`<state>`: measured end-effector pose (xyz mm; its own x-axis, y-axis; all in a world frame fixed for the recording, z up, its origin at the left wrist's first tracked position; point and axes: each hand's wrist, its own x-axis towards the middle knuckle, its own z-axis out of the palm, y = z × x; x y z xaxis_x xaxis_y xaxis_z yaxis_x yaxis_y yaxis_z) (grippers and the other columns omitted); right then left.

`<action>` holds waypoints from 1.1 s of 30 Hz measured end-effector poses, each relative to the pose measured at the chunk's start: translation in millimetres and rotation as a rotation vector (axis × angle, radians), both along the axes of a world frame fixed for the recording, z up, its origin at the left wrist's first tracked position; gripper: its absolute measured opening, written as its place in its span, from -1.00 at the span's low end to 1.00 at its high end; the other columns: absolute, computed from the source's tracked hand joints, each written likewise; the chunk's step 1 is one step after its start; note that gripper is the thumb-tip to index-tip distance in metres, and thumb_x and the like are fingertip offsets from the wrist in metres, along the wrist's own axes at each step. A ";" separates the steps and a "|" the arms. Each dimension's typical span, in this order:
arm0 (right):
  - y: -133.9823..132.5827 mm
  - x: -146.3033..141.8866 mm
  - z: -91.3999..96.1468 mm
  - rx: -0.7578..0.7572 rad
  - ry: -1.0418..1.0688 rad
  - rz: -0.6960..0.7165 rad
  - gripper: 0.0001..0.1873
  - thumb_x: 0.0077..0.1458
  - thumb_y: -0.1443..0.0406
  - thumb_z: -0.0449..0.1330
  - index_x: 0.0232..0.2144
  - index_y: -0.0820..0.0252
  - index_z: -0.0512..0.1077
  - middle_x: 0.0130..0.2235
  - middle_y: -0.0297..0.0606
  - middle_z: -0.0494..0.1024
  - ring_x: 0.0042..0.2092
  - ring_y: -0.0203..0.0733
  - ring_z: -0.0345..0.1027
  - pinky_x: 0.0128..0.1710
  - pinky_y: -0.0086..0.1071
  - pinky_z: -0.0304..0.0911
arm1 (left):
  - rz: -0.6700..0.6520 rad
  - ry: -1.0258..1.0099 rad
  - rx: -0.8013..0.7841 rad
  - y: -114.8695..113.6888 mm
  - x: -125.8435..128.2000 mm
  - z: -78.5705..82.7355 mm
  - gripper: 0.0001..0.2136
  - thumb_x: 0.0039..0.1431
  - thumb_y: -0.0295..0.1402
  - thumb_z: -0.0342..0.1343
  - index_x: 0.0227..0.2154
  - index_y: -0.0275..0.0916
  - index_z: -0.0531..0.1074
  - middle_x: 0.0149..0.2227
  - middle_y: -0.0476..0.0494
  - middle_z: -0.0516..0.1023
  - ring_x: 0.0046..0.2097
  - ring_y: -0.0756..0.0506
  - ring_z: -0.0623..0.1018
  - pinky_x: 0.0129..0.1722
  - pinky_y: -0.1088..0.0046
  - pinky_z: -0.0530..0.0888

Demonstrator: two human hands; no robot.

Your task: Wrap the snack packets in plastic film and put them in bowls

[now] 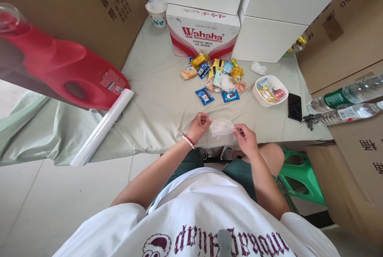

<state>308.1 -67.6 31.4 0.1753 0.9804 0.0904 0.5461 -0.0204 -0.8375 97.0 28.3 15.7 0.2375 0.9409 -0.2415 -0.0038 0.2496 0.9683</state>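
Between my two hands a thin, see-through plastic bag [221, 128] is stretched over the table's front edge. My left hand [200, 126], with a bracelet at the wrist, pinches the bag's left side. On its right side my right hand [245, 139] grips it with thumb and fingers. Just beyond the bag lies a pile of small wrapped snacks, among them a blue packet [205, 96] and a second blue packet [230, 96] closest to my hands. A white bowl [256, 94] holding more wrapped snacks stands right of the pile.
A roll of clear plastic bags [101, 129] and a large red bottle [68, 61] lie on the left. Behind the snacks stands a Wahaha carton [203, 34]. A phone [295, 106], plastic bottles [344, 98] and a crumpled plastic piece [258, 68] are on the right. A paper cup [157, 16] stands at the back.
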 end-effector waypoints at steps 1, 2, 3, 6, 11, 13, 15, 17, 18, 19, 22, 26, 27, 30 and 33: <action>0.2 -1.4 0.6 -0.034 0.045 -0.032 -0.72 0.33 0.04 0.14 -0.21 0.10 0.47 -0.30 -0.25 0.59 -0.33 -0.16 0.45 -0.25 -0.27 0.41 | 0.040 0.055 0.083 -3.3 0.2 2.6 -0.72 0.13 -0.14 0.31 -0.26 -0.18 0.38 -0.39 0.02 0.43 -0.35 -0.01 0.43 -0.32 0.46 0.41; 0.2 -3.2 1.7 -0.054 0.070 -0.043 -0.71 0.32 0.03 0.16 -0.22 0.10 0.47 -0.32 -0.27 0.59 -0.36 -0.19 0.44 -0.28 -0.30 0.39 | 0.033 0.091 0.154 -7.6 1.1 5.2 -0.71 0.15 -0.13 0.28 -0.21 -0.17 0.39 -0.34 0.00 0.45 -0.31 -0.03 0.46 -0.28 0.44 0.43; 0.2 -5.7 3.0 -0.060 0.081 -0.034 -0.70 0.30 0.02 0.17 -0.23 0.11 0.47 -0.32 -0.28 0.59 -0.36 -0.19 0.44 -0.28 -0.32 0.38 | -0.014 0.109 0.212 -12.3 3.0 7.4 -0.69 0.16 -0.10 0.27 -0.17 -0.16 0.39 -0.29 -0.04 0.48 -0.26 -0.05 0.49 -0.26 0.42 0.45; -0.4 -15.1 7.2 -0.059 0.108 0.041 -0.70 0.28 0.02 0.19 -0.25 0.11 0.47 -0.30 -0.28 0.61 -0.29 -0.18 0.47 -0.21 -0.33 0.38 | -0.176 0.163 0.305 -23.8 12.0 8.8 -0.60 0.06 -0.06 0.34 -0.13 -0.15 0.43 -0.16 -0.12 0.52 -0.12 -0.13 0.53 -0.20 0.37 0.48; -3.6 -15.6 8.6 -0.081 0.268 -0.012 -0.69 0.25 0.00 0.24 -0.26 0.11 0.46 -0.37 -0.32 0.56 -0.34 -0.22 0.42 -0.27 -0.35 0.35 | -0.086 0.086 0.110 -17.3 11.1 -1.1 -0.71 0.08 -0.07 0.29 -0.41 -0.16 0.41 -0.39 -0.03 0.49 -0.30 -0.08 0.51 -0.23 0.34 0.46; -5.4 -8.6 8.4 -0.055 0.355 -0.093 -0.69 0.23 0.00 0.27 -0.27 0.10 0.45 -0.40 -0.34 0.53 -0.35 -0.22 0.41 -0.26 -0.35 0.35 | -0.035 -0.085 -0.015 -11.3 0.4 0.1 -0.67 0.03 -0.05 0.33 -0.39 -0.17 0.40 -0.43 0.00 0.49 -0.35 -0.06 0.52 -0.25 0.36 0.47; -6.7 -1.9 9.1 -0.035 0.442 -0.164 -0.68 0.20 -0.01 0.29 -0.28 0.10 0.45 -0.42 -0.35 0.50 -0.36 -0.23 0.40 -0.27 -0.35 0.37 | 0.017 -0.243 -0.104 -7.1 -12.0 7.0 -0.62 -0.04 -0.07 0.41 -0.36 -0.19 0.40 -0.41 0.01 0.51 -0.31 -0.04 0.56 -0.21 0.37 0.50; -6.9 1.9 11.7 -0.029 0.523 -0.204 -0.66 0.16 -0.02 0.32 -0.27 0.10 0.46 -0.41 -0.35 0.49 -0.36 -0.24 0.39 -0.28 -0.34 0.39 | 0.052 -0.341 -0.148 -5.0 -22.8 17.7 -0.59 -0.07 -0.09 0.45 -0.35 -0.20 0.40 -0.38 0.01 0.51 -0.28 -0.03 0.59 -0.19 0.38 0.53; -6.7 2.4 13.9 -0.032 0.558 -0.212 -0.64 0.14 -0.04 0.34 -0.26 0.09 0.46 -0.40 -0.35 0.48 -0.36 -0.24 0.39 -0.29 -0.33 0.40 | 0.063 -0.364 -0.152 -4.5 -27.0 23.5 -0.59 -0.06 -0.09 0.46 -0.34 -0.20 0.39 -0.37 0.02 0.51 -0.30 -0.02 0.58 -0.23 0.41 0.53; -6.1 2.3 16.6 -0.043 0.592 -0.213 -0.62 0.11 -0.05 0.35 -0.26 0.08 0.45 -0.39 -0.36 0.47 -0.37 -0.24 0.39 -0.31 -0.33 0.41 | 0.074 -0.373 -0.148 -4.1 -30.4 29.2 -0.59 -0.04 -0.09 0.45 -0.34 -0.19 0.38 -0.39 0.04 0.48 -0.35 0.01 0.56 -0.29 0.44 0.52; -2.2 1.0 26.8 -0.148 0.691 -0.181 -0.59 0.07 -0.07 0.37 -0.25 0.08 0.45 -0.42 -0.40 0.39 -0.48 -0.30 0.28 -0.51 -0.40 0.31 | 0.068 -0.340 -0.140 -1.8 -36.5 42.3 -0.62 0.04 -0.08 0.42 -0.35 -0.17 0.35 -0.53 0.13 0.32 -0.57 0.10 0.35 -0.55 0.55 0.34; 13.0 4.0 29.9 -0.256 0.793 -0.093 -0.59 0.04 -0.04 0.40 -0.26 0.09 0.44 -0.48 -0.44 0.29 -0.53 -0.36 0.14 -0.61 -0.49 0.14 | -0.012 -0.322 -0.220 7.5 -35.4 43.9 -0.66 0.11 -0.11 0.37 -0.34 -0.15 0.32 -0.59 0.17 0.22 -0.63 0.12 0.21 -0.65 0.60 0.18; 18.5 5.4 26.6 -0.250 0.777 -0.089 -0.58 0.04 -0.05 0.39 -0.25 0.09 0.44 -0.47 -0.43 0.29 -0.50 -0.35 0.17 -0.57 -0.48 0.19 | 0.010 -0.300 -0.245 11.0 -33.2 40.7 -0.67 0.13 -0.13 0.34 -0.34 -0.15 0.30 -0.58 0.17 0.25 -0.63 0.12 0.22 -0.65 0.61 0.17; 32.3 9.1 11.5 -0.192 0.541 -0.157 -0.53 0.08 -0.10 0.31 -0.19 0.11 0.43 -0.36 -0.33 0.41 -0.38 -0.24 0.33 -0.40 -0.34 0.39 | 0.169 -0.170 -0.318 21.6 -24.6 24.2 -0.72 0.19 -0.21 0.27 -0.35 -0.15 0.24 -0.57 0.17 0.29 -0.63 0.12 0.25 -0.65 0.62 0.14; 30.3 7.9 3.8 0.002 0.085 -0.338 -0.50 0.16 -0.11 0.23 -0.13 0.18 0.44 -0.11 -0.05 0.48 -0.18 -0.07 0.43 -0.21 -0.15 0.47 | 0.291 -0.106 -0.341 27.5 -17.7 5.0 -0.76 0.22 -0.27 0.19 -0.36 -0.14 0.18 -0.58 0.21 0.25 -0.66 0.13 0.19 -0.64 0.61 0.11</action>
